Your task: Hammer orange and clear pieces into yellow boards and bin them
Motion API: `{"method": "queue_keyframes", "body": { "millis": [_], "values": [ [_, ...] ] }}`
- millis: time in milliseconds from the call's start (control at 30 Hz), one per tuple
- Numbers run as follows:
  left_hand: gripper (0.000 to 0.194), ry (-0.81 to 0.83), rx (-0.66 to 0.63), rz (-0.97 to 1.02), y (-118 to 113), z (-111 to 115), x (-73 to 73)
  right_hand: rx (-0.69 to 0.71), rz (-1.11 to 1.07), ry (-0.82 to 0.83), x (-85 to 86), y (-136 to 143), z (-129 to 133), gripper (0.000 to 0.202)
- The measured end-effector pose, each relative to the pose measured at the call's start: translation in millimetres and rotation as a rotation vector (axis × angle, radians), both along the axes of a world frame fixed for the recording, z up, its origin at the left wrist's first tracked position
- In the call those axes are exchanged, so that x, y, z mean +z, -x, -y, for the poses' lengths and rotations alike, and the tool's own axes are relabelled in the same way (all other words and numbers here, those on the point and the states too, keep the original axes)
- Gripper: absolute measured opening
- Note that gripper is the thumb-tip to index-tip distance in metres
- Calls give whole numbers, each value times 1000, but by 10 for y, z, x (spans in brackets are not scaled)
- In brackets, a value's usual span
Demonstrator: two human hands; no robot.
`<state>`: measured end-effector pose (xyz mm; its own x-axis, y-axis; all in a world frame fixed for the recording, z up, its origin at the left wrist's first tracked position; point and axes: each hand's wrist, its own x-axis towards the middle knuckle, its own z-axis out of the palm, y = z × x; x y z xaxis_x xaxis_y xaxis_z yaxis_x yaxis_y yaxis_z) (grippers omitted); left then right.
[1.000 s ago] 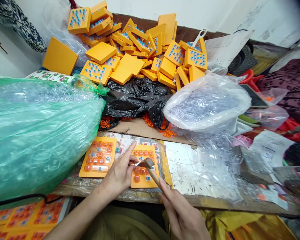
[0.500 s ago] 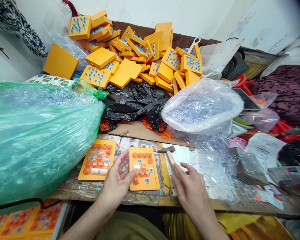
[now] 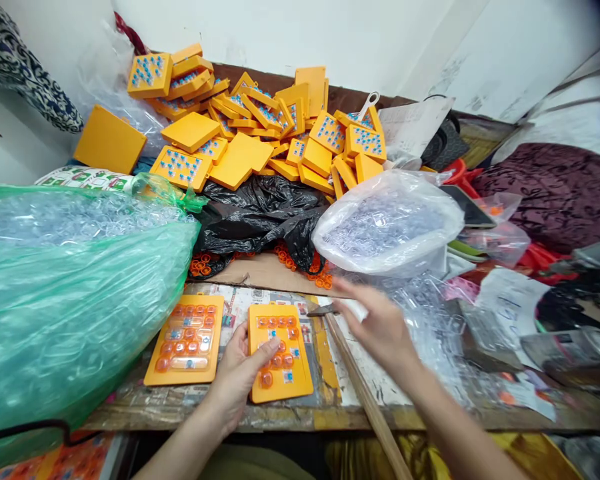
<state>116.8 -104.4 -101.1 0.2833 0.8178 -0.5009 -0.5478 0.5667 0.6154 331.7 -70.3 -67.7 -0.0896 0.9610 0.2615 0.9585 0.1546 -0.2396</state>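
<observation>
My left hand (image 3: 244,367) grips the left side of a yellow plastic panel (image 3: 300,387), thumb across its face and fingers along its edge. Orange and clear caps cover much of this panel, and blue pieces show in several openings. A second yellow panel (image 3: 153,377) with similar caps lies flat to its left. The hammer (image 3: 353,377) rests to the right of the held panel, its handle reaching past the front edge of the table. Above the hammer, my right hand (image 3: 380,320) is lifted, blurred, fingers stretched out and holding nothing visible. Orange rings (image 3: 323,281) lie just beyond its fingertips.
A big green bag (image 3: 105,293) of clear pieces fills the left side. A white bag (image 3: 450,217) of clear pieces stands right of a black bag (image 3: 260,223). Yellow cases (image 3: 230,160) are heaped at the back. Loose clear parts (image 3: 435,333) spread over the right side.
My right hand has let go of the hammer handle and moved up and away, toward the orange rings. My left thumb has moved up the panel. The whole view has shifted slightly.
</observation>
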Motion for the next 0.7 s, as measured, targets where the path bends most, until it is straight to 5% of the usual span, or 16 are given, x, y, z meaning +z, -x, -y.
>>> {"method": "queue_keyframes", "body": {
  "millis": [167, 300, 500, 700],
  "values": [
    [64, 0, 9, 36, 51, -3, -88, -220, 155, 16, 279, -448, -1093, 36],
    [69, -32, 17, 37, 57, 17, -168, -244, 186, 82, 194, -532, -1365, 30],
    [68, -41, 6, 56, 70, 30, -108, -198, 29, -62, 229, -509, -1023, 43],
    [72, -19, 27, 60, 69, 43, -103, 84, -237, 67, -34, 60, -70, 37]
  ]
}}
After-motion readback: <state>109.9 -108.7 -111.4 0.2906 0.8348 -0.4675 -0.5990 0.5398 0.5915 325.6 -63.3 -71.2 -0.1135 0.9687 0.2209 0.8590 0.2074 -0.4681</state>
